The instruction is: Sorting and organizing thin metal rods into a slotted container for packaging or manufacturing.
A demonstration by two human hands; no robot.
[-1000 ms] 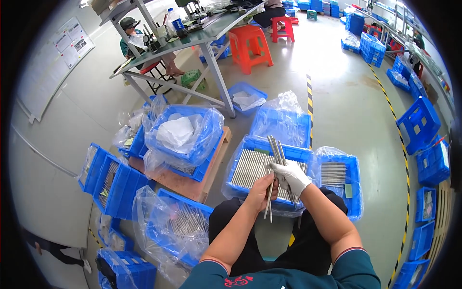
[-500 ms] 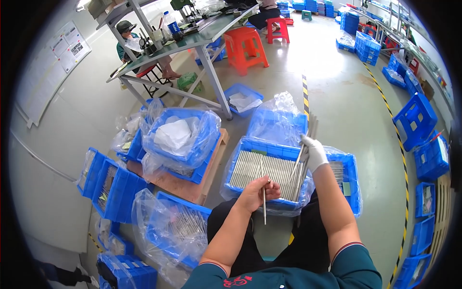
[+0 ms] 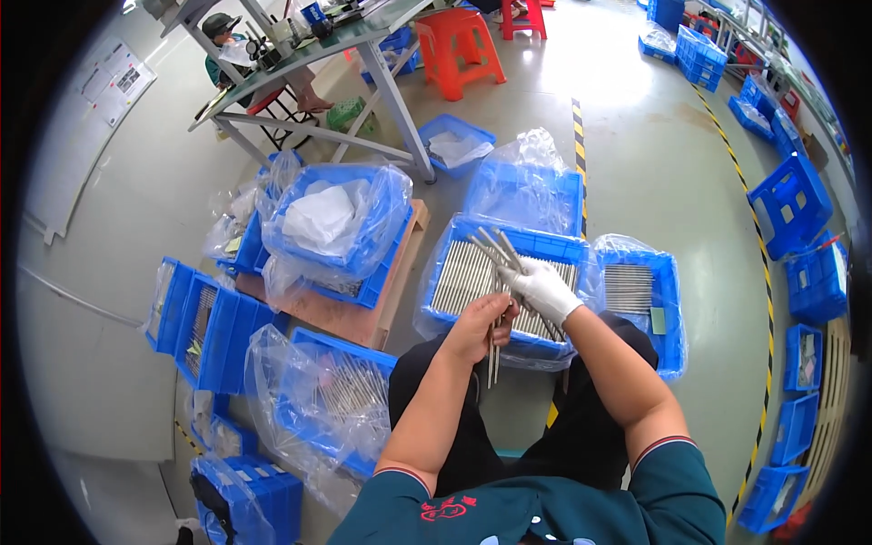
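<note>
Several thin metal rods stick out up and to the left from my gloved right hand, which is closed round them. My bare left hand is closed on slim metal rods, their lower ends hanging below the fist. Both hands meet over a plastic-lined blue bin, so which rods each one bears is partly hidden. Inside that bin a row of metal rods lies side by side. A smaller blue bin on the right holds more rods.
At lower left stands a lined blue bin of loose rods. Stacked bins sit on a wooden pallet. Farther off are a workbench, a red stool and a seated person. Blue crates line the right side.
My right hand has come left and nearer, bringing its rods to my left hand. The left hand now shows more than one rod below it. The view has tilted down.
</note>
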